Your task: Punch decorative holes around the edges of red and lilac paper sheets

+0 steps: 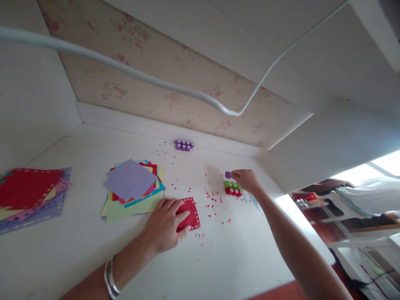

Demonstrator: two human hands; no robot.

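My left hand (168,221) lies on a red sheet of paper (192,212) with its fingers apart, pressing it to the white table. Small holes run along the visible edges of the red sheet. My right hand (245,179) is closed, pinching a small purple craft punch (228,175) by its end. Just below that hand stand green craft punches (230,183) and red craft punches (233,191), packed side by side. Whether the purple punch touches the green ones, I cannot tell.
A stack of coloured paper squares (133,179) lies left of centre. Hole-edged sheets (29,187) are piled at the far left. Several purple punches (183,145) stand by the back wall. Paper confetti (214,200) is scattered about. A white cable (140,75) hangs across the top.
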